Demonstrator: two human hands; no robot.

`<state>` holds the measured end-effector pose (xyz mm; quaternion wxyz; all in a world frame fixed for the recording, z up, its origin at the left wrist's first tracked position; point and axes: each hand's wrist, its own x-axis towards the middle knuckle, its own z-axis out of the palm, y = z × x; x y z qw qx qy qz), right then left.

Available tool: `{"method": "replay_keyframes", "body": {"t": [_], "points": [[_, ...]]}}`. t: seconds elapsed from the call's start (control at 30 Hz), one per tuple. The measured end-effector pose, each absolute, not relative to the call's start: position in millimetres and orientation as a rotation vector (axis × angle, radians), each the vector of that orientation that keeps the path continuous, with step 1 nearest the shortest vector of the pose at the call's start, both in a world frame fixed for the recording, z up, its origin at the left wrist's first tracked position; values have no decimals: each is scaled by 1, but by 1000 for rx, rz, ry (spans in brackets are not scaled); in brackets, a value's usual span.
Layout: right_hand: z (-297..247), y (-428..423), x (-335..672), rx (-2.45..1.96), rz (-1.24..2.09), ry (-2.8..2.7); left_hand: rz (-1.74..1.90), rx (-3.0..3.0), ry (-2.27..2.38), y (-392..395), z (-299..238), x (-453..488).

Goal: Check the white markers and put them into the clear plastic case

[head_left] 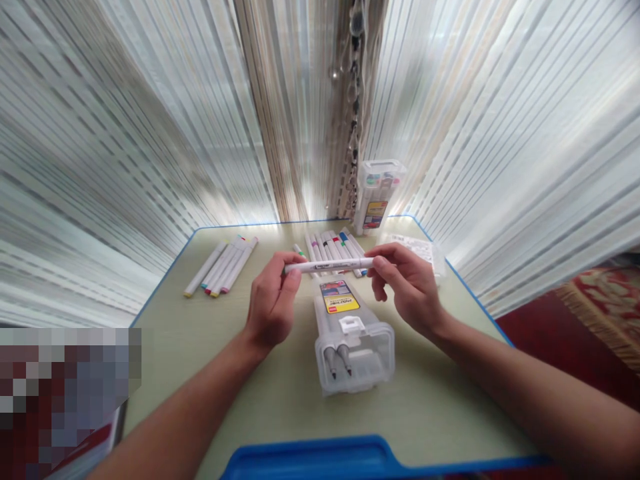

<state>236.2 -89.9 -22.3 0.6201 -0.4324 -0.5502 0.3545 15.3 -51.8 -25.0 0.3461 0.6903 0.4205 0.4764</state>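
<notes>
A white marker [333, 265] is held level between both hands over the table. My left hand [273, 297] is closed on its left end, and my right hand [407, 283] pinches its right end. Just below the marker lies a clear plastic marker case [353, 333] with a yellow label, its near end facing me. Two grey marker tips [337, 360] show inside that end. Behind my hands is a row of white markers [327, 243] with coloured bands, partly covered by the held marker. To the left lies another group of white markers [225, 267] with coloured ends.
A second clear case [375, 200] stands upright at the table's back right. A clear, printed flat piece [415, 250] lies behind my right hand. The pale green table [170, 360] has a blue edge, with a blue tray-like rim [310, 457] at the front. Striped curtains [200, 100] hang close behind.
</notes>
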Motion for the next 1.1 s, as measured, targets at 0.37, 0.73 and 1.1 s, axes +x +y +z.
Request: {"method": "replay_keyframes", "body": {"t": [0.37,0.73,1.1], "points": [[-21,-89,236,-1015,782,-1237,1307,1562,908,-49,-29,19],[-28,-77,243,-971,995,-1052,1347,1343,845,-45,-22,21],[-20,-74,243,-1005,1156,-855,1387,1259,851,-40,-21,22]]}}
